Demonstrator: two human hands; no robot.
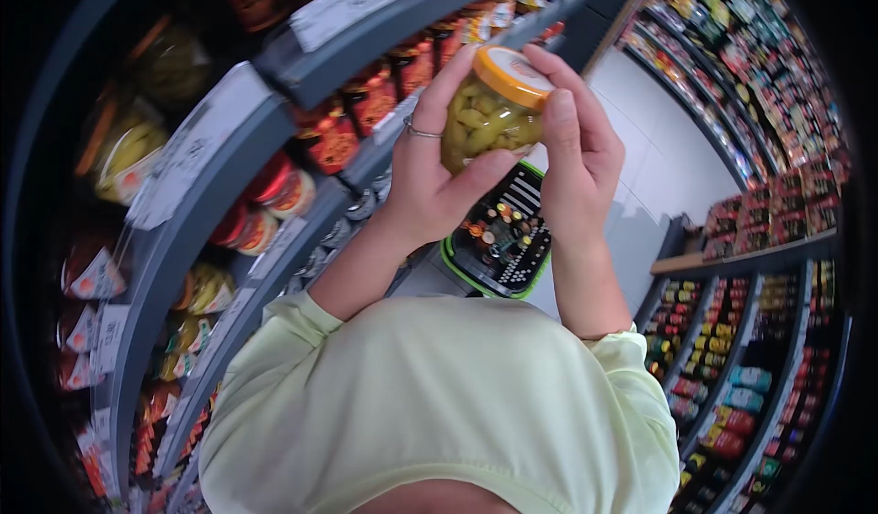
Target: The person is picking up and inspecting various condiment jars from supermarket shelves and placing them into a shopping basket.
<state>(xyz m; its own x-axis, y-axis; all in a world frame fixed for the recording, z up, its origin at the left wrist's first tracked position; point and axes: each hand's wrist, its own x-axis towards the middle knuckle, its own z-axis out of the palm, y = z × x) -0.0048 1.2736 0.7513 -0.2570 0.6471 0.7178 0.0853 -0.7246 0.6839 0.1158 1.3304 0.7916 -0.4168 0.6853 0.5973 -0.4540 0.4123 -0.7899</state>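
A glass jar of green pickled peppers (489,121) with an orange-rimmed lid (517,75) is held up in front of my chest, tilted. My left hand (425,171), with a ring on one finger, wraps round the jar's left side, its thumb across the lower front. My right hand (583,153) grips the jar from the right, thumb at the lid's edge and fingers curled over the far side of the lid. The jar's back and part of its base are hidden by my hands.
Below the jar, a black shopping basket (498,279) with a green rim holds small items I cannot make out. Close on my left, shelves (206,171) carry jars and price labels. More stocked shelves (759,331) stand on the right, past the tiled floor (654,130).
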